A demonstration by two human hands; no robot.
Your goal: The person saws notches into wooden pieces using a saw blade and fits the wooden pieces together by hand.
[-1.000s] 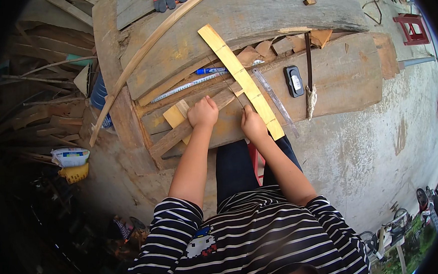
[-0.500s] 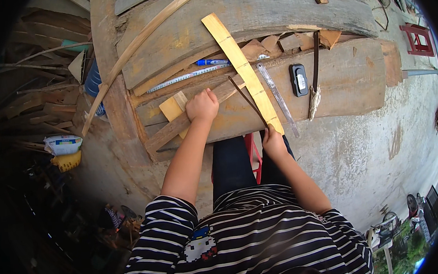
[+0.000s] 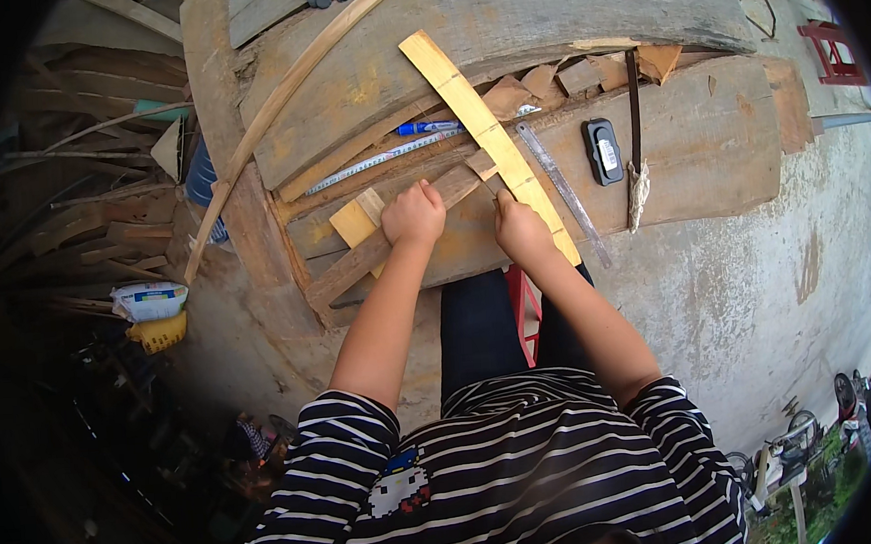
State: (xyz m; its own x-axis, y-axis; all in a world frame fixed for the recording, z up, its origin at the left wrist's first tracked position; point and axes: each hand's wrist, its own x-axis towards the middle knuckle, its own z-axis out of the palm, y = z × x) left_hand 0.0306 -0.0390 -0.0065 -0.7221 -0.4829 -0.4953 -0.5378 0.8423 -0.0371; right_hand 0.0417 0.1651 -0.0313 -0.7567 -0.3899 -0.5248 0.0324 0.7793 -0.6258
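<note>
My left hand (image 3: 414,213) is closed over a narrow brown wooden stick (image 3: 346,272), pressing it on the plank bench (image 3: 425,258). Under the stick lies a small pale wood block (image 3: 356,220). My right hand (image 3: 525,229) is closed on a thin dark blade, mostly hidden by the fingers, beside the stick's far end. A small end portion of wood (image 3: 482,164) shows at that end, touching or close to a long yellow wooden strip (image 3: 487,129) with cross marks. A clear ruler (image 3: 560,180) lies right of the strip.
A blue marker (image 3: 429,128) and a tape measure blade (image 3: 379,161) lie in the gap between planks. To the right are a black case (image 3: 603,152) and a dark strip with a cloth-wrapped end (image 3: 634,110). A long curved wood strip (image 3: 285,92) crosses the left side.
My right hand has moved forward and left, from the near end of the yellow strip to the stick's far end. The blade, earlier seen lengthwise, is now mostly covered. My left hand stays on the stick.
</note>
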